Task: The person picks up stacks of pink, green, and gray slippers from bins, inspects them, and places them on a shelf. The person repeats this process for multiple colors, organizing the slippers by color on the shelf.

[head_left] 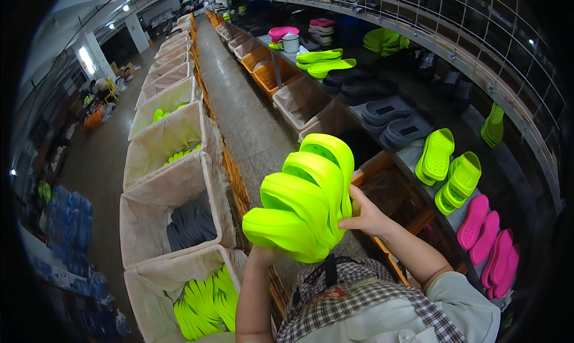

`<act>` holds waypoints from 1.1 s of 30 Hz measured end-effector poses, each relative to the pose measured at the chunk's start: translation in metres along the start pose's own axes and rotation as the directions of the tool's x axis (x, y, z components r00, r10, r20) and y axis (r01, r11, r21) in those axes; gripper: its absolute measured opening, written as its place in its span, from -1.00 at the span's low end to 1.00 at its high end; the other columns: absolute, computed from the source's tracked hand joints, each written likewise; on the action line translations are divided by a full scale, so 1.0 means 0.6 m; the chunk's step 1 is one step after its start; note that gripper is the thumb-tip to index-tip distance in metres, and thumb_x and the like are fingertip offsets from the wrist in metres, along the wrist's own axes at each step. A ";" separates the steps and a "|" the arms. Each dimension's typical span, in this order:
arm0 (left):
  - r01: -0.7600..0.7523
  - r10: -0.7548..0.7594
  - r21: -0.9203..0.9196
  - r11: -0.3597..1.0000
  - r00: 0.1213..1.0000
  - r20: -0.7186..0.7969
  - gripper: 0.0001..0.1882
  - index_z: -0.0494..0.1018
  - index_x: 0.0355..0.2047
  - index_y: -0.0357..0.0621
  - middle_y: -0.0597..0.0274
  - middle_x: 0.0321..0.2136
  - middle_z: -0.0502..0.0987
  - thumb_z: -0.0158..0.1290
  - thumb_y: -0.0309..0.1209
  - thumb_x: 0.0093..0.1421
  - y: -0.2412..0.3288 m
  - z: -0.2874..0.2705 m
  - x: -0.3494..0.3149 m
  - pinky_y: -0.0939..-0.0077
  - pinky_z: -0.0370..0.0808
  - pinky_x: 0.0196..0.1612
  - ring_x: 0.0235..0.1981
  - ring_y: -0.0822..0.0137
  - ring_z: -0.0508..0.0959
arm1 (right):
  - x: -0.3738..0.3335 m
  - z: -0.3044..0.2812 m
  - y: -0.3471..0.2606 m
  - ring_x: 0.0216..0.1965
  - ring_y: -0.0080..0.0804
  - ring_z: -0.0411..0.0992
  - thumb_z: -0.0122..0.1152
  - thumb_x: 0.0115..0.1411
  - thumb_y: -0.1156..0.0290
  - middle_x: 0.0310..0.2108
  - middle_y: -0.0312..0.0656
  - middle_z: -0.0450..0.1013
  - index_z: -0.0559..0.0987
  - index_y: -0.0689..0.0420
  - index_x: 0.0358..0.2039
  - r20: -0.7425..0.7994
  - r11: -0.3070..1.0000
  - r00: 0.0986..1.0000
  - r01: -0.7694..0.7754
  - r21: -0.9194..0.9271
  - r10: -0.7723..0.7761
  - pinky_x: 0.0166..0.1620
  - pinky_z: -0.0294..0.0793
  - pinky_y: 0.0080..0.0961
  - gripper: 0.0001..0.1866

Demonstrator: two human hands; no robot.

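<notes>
In front of my body I hold a fanned stack of neon yellow-green clogs (305, 193), their rounded toes pointing left and up. My right hand (368, 214) grips the stack from its right side, the thumb lying against the lowest part. Supporting it from below on the left is my left hand (267, 256), whose fingers are hidden behind the clogs. Below my left forearm, a cloth-lined basket (143, 283) holds many flat neon-green shoe parts (206, 304). The lined basket (134, 223) beyond it contains dark grey pieces (192, 223).
A long shelf (412, 158) on my right carries grey clogs (397, 119), neon-green clogs (435, 155) and pink shoe soles (481, 226). Wire mesh (442, 8) runs above it. Lined baskets flank the narrow aisle (239, 74). Bundled clear bottles (70, 223) stand far left.
</notes>
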State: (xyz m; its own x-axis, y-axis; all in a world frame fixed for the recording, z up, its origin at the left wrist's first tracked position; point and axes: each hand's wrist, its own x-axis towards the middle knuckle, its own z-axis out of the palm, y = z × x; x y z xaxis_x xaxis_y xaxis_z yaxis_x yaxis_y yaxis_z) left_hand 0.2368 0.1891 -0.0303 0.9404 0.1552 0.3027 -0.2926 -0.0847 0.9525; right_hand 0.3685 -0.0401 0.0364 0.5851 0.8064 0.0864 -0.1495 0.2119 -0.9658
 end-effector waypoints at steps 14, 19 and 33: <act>0.030 -0.059 0.179 0.983 0.986 0.157 -0.34 0.28 0.09 -0.29 0.12 -0.03 0.47 0.26 -0.44 -0.03 0.051 0.015 0.013 0.39 0.35 0.06 -0.02 0.30 0.46 | -0.008 -0.037 0.010 0.35 -0.33 -0.14 0.43 -0.09 0.48 0.30 -0.17 -0.01 -0.04 0.17 0.32 0.081 0.988 0.997 0.028 -0.149 -0.016 0.33 -0.18 -0.37 0.05; 0.023 -0.042 0.151 0.988 0.991 0.127 -0.38 0.32 0.07 -0.27 0.05 0.02 0.44 0.23 -0.44 -0.03 0.071 0.027 0.016 0.35 0.30 0.11 0.05 0.17 0.43 | -0.010 -0.047 0.012 0.34 -0.34 -0.11 0.43 -0.11 0.54 0.29 -0.19 0.00 -0.06 0.12 0.32 0.146 0.988 0.989 0.021 -0.154 0.002 0.34 -0.14 -0.34 0.07; -0.172 0.309 0.695 0.698 0.948 -0.076 -0.46 0.39 0.03 -0.24 -0.07 0.11 0.35 0.20 -0.36 0.01 0.084 0.047 0.020 0.24 0.07 0.25 0.17 0.01 0.30 | -0.016 -0.066 0.024 0.26 -0.30 0.08 0.42 -0.06 0.48 0.22 -0.15 0.14 0.09 0.12 0.27 0.131 0.943 0.988 0.118 -0.312 -0.080 0.28 0.05 -0.31 -0.07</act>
State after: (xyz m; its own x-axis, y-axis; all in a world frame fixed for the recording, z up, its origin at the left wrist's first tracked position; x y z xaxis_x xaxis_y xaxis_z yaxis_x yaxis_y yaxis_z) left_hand 0.2384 0.1590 0.0201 0.7878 0.1957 0.5840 -0.2457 -0.7696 0.5893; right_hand 0.3923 -0.0664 0.0118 0.4854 0.8522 0.1950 0.1773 0.1225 -0.9765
